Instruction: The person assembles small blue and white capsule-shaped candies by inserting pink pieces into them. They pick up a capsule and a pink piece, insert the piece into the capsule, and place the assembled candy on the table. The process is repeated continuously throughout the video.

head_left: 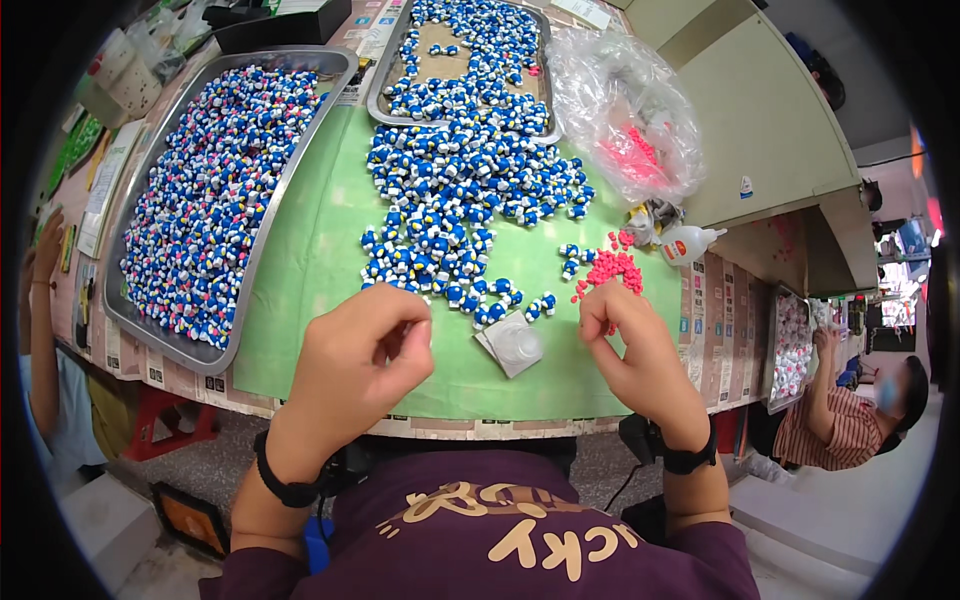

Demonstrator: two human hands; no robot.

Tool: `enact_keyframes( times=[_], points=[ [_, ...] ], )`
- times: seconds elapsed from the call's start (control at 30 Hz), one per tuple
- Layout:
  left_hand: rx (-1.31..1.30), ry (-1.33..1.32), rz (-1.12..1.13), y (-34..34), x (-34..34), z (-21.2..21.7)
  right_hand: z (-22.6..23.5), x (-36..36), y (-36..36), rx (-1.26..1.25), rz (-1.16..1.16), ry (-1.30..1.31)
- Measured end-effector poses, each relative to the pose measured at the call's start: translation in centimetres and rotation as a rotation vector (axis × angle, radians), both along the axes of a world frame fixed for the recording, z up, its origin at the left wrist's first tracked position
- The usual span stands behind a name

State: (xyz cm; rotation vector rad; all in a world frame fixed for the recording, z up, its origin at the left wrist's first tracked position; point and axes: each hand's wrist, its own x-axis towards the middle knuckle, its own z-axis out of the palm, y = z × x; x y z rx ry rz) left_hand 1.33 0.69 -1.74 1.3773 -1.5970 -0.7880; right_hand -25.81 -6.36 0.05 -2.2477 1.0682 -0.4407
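My left hand (365, 365) is closed above the green mat (300, 345), its thumb pressed to the curled fingers. Whatever it may hold is hidden. My right hand (640, 350) bends down at the near side of a small heap of bright pink pieces (612, 272), fingers curled together; their tips do not show clearly enough to tell what is in them. Between the hands a small clear round dish (517, 346) sits on a pale square block. Beyond it spread many small blue-and-white figures (440, 250), a few lying loose beside the pink heap.
At the left stands a metal tray (235, 345) full of such figures; another metal tray (378, 108) is at the back. A clear plastic bag (625, 90) holds pink pieces. A white squeeze bottle (688, 244) lies at the right. People sit at both sides, one in stripes (835, 430).
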Motion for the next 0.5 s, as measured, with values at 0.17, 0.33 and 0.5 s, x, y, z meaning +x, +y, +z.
enact_keyframes(
  times=[0.17, 0.33, 0.5],
  points=[
    [0.232, 0.446, -0.214, 0.2, -0.6, 0.9, 2.2, 1.7, 1.7, 0.182, 0.005, -0.423],
    [0.409, 0.839, -0.408, 0.2, -3.6, 1.5, 3.6, 3.2, 2.5, 0.137, 0.139, -0.52],
    [0.448, 0.857, -0.453, 0.0, -3.8, 0.9, 3.0, 3.0, 3.0, 0.016, 0.191, -0.477]
  ],
)
